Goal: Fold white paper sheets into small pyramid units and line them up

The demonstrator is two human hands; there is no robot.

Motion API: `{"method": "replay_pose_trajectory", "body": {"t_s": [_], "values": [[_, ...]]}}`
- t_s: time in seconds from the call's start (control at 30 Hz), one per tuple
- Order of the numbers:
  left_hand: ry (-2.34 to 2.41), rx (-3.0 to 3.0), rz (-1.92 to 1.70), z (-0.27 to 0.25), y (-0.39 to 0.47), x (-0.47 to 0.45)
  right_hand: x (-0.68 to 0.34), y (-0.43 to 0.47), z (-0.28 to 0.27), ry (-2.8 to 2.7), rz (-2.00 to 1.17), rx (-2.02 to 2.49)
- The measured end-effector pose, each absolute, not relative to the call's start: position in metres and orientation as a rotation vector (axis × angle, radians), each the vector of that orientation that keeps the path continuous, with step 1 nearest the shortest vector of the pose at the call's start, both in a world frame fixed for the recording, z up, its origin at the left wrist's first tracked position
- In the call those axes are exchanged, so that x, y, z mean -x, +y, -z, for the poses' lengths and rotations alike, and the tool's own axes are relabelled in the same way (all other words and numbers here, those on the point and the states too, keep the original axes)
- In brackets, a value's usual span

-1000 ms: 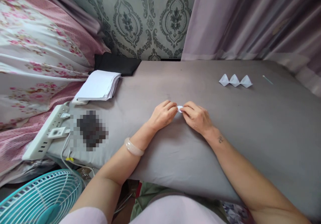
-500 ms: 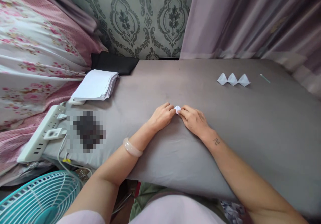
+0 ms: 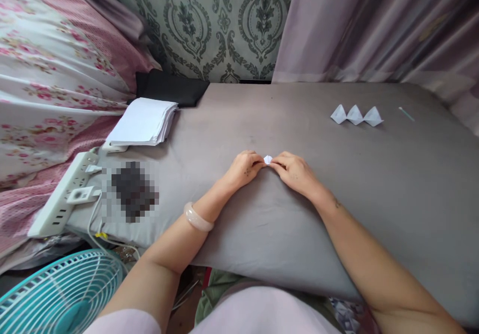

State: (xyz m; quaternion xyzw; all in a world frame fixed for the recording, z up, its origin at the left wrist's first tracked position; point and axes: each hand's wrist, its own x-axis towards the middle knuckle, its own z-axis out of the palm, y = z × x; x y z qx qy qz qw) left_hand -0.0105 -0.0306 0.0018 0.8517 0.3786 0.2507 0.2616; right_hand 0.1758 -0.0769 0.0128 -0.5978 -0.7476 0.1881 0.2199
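Observation:
Between my two hands is a small piece of folded white paper [image 3: 268, 160], mostly covered by the fingers. My left hand [image 3: 245, 170] pinches its left side, with a pale bangle on that wrist. From the other side, my right hand [image 3: 296, 172] grips the right edge between thumb and fingers. Three folded white paper shapes [image 3: 355, 115] stand in a row farther back on the right, pointed at the top.
A stack of white paper [image 3: 144, 120] lies at the back left by a black folded item [image 3: 172, 88]. A white power strip [image 3: 63, 194] runs along the left edge near a blurred-out object [image 3: 134, 191]. A turquoise fan [image 3: 71, 294] stands low left; a thin stick [image 3: 406, 114] lies far right.
My right hand has turned at the wrist and both hands now pinch the folded paper from its opposite sides. The view has shifted slightly.

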Motion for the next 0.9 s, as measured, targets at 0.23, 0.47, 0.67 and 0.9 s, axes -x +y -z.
{"method": "replay_pose_trajectory", "body": {"t_s": [0.23,0.47,0.67,0.9], "values": [[1.204,-1.899,-0.543,-0.015,-0.029,0.006,-0.182,-0.051,-0.018,-1.932,-0.922,1.742],[1.232,-1.831,-0.495,-0.013,-0.020,0.005,-0.178,-0.035,-0.041,-1.874,-1.227,1.903],[1.271,-1.801,-0.512,-0.013,-0.023,0.003,-0.189,-0.029,-0.044,-1.898,-1.411,1.822],[1.328,-1.820,-0.536,-0.020,-0.032,-0.001,-0.189,-0.039,-0.033,-1.935,-1.209,1.804]]}}
